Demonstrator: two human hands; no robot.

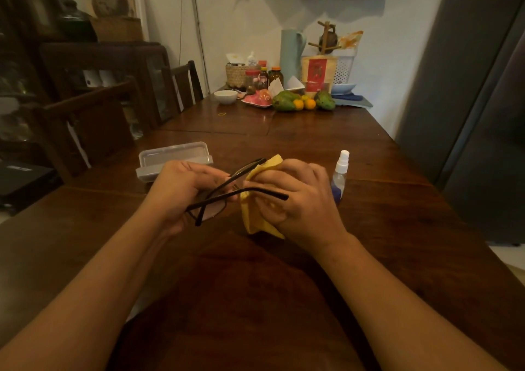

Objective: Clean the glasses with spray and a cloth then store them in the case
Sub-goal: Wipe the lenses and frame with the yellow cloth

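Now left hand grips glasses, right hand pinches cloth btwn hands.

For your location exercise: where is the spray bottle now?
The spray bottle stands upright on the table, right of centre in the head view, just beyond the right hand.

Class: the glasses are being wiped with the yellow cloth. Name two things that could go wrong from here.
1. The spray bottle stands close beside the right hand; a wide wipe could knock it over.
2. The left hand holds the glasses at one end; hard rubbing with the cloth might twist the frame.
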